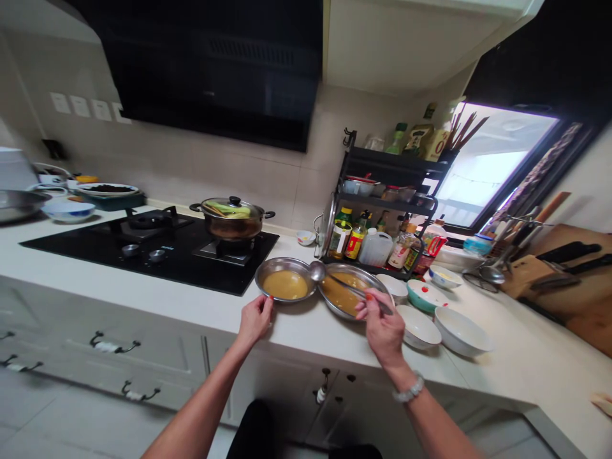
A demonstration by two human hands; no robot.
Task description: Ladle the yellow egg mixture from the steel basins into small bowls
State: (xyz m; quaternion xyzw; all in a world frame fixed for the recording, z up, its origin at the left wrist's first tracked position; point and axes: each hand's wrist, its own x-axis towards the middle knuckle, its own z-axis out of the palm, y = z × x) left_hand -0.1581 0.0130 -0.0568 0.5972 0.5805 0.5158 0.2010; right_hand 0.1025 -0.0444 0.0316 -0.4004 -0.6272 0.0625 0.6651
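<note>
Two round steel bowls of yellow-brown liquid stand side by side on the white counter. My left hand (255, 317) grips the near rim of the left bowl (285, 280). My right hand (381, 324) is closed on the handle of a steel ladle (335, 279), and a bracelet circles that wrist. The ladle's cup hangs over the gap between the left bowl and the right bowl (351, 291), its handle slanting across the right bowl.
A lidded pot (233, 218) sits on the black gas hob (157, 245). A black rack of sauce bottles (382, 210) stands behind the bowls. White and teal bowls (442, 322) lie to the right, a knife block and cutting boards (564, 268) beyond.
</note>
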